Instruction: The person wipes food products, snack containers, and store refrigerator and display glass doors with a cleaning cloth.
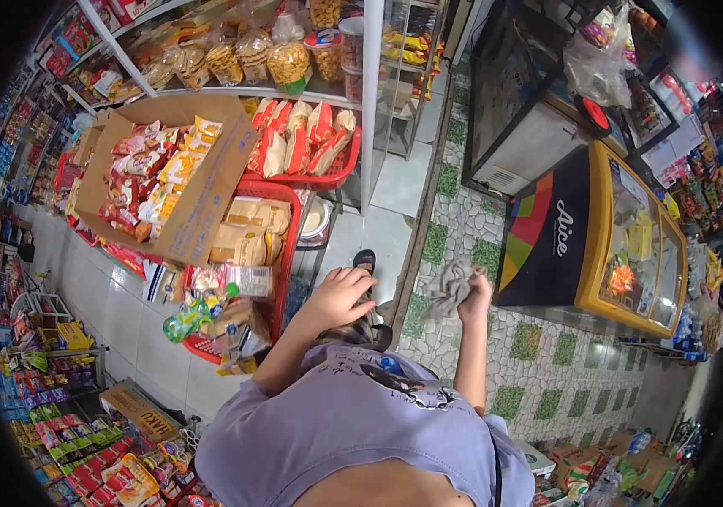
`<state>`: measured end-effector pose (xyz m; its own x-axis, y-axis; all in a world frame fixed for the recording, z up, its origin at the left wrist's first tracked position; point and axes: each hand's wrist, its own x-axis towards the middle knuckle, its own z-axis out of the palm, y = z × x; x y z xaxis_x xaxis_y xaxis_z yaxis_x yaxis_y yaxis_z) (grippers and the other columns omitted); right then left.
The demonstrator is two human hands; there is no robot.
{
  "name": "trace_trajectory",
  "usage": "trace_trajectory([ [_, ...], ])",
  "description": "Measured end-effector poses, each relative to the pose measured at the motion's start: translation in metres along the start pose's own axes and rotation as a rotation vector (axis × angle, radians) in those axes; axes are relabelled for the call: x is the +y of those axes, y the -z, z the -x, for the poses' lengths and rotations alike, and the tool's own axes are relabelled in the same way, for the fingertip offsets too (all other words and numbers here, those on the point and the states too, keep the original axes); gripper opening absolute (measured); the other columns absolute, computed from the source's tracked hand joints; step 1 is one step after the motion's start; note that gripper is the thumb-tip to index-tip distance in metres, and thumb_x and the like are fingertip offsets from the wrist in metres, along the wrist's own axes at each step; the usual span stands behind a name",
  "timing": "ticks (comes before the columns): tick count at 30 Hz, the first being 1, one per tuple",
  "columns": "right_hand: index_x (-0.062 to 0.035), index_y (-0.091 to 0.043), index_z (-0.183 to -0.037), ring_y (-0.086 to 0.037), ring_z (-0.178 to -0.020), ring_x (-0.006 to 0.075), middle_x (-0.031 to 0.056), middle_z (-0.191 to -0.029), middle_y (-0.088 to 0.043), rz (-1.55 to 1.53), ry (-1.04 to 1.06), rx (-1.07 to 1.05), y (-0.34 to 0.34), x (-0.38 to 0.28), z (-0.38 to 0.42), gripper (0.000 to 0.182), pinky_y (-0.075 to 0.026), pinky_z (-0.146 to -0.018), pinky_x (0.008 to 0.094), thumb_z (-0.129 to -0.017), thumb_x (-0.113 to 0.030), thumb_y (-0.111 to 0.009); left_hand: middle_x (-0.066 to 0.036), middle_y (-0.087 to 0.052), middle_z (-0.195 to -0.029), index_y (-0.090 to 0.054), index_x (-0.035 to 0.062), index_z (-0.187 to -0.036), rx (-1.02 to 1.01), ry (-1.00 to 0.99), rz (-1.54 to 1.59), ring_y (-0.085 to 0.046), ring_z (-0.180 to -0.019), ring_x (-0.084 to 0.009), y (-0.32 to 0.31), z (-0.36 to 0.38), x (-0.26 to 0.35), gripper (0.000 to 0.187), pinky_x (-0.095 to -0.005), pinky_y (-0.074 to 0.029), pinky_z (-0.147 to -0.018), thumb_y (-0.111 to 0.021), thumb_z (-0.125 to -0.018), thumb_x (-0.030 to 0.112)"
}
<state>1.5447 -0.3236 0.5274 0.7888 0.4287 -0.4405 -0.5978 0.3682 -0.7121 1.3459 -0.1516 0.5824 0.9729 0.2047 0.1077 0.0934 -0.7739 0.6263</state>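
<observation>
My right hand (476, 299) is closed around a crumpled grey cloth (453, 287), which hangs out to the left of the fingers above the patterned floor. In front of my body, my left hand (340, 297) is held with its fingers stretched out and nothing seen in it. Closest to that hand is a red plastic basket (292, 253) holding brown paper packs (247, 245). A green-capped plastic bottle (184, 324) lies at the basket's near end. Below my left hand, a dark shoe (365, 258) shows on the tiles.
An open cardboard box (209, 182) of snack packets stands left, beside another red basket (346, 165) of red-and-white bags. Glass shelves (260, 89) rise behind. To the right are an Aice freezer (556, 228) and a glass-sided cabinet (518, 127). A floor ledge (416, 228) runs between.
</observation>
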Motion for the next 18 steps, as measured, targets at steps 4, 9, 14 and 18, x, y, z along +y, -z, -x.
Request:
trace_trajectory([
  [4,0.0001,-0.041,-0.097,-0.048,-0.08,0.0156,0.0058,-0.086,-0.049,0.138,-0.012,-0.174,-0.033,-0.007,-0.057,0.033,-0.04,-0.072,0.0278,-0.065,0.002,-0.045,-0.01,-0.046,-0.095,-0.048,0.0054,-0.096,0.015,-0.039,-0.028,-0.043,-0.09,-0.0254,0.014,-0.064,-0.036,0.031,-0.0344,-0.032,-0.079,-0.053,-0.071,0.023],
  [9,0.0021,-0.042,-0.096,-0.048,-0.078,0.0114,0.0052,-0.085,-0.051,0.312,0.254,-0.368,-0.114,-0.05,-0.133,0.03,-0.038,-0.069,0.0213,-0.067,0.005,-0.049,-0.008,-0.048,-0.092,-0.048,0.0069,-0.095,0.182,-0.094,-0.081,-0.045,-0.089,-0.0252,0.062,-0.148,-0.076,0.03,-0.0349,-0.033,-0.077,-0.053,-0.071,0.024],
  [14,-0.0052,-0.043,-0.089,-0.042,-0.07,0.0071,0.0,-0.076,-0.045,0.35,0.453,-0.468,-0.186,-0.075,-0.192,0.025,-0.033,-0.062,0.0176,-0.067,0.005,-0.047,-0.01,-0.048,-0.094,-0.048,0.0062,-0.096,0.355,0.0,-0.065,-0.045,-0.091,-0.0273,0.115,-0.213,-0.103,0.03,-0.0341,-0.034,-0.079,-0.055,-0.07,0.02],
  [18,-0.0059,-0.041,-0.084,-0.039,-0.069,0.0042,0.0002,-0.082,-0.043,0.489,0.576,-0.526,-0.216,-0.071,-0.22,0.023,-0.032,-0.059,0.017,-0.067,0.01,-0.043,-0.015,-0.042,-0.103,-0.04,-0.0001,-0.104,0.636,-0.05,0.139,-0.041,-0.099,-0.0259,0.136,-0.265,-0.127,0.039,-0.0316,-0.031,-0.086,-0.057,-0.07,0.009],
])
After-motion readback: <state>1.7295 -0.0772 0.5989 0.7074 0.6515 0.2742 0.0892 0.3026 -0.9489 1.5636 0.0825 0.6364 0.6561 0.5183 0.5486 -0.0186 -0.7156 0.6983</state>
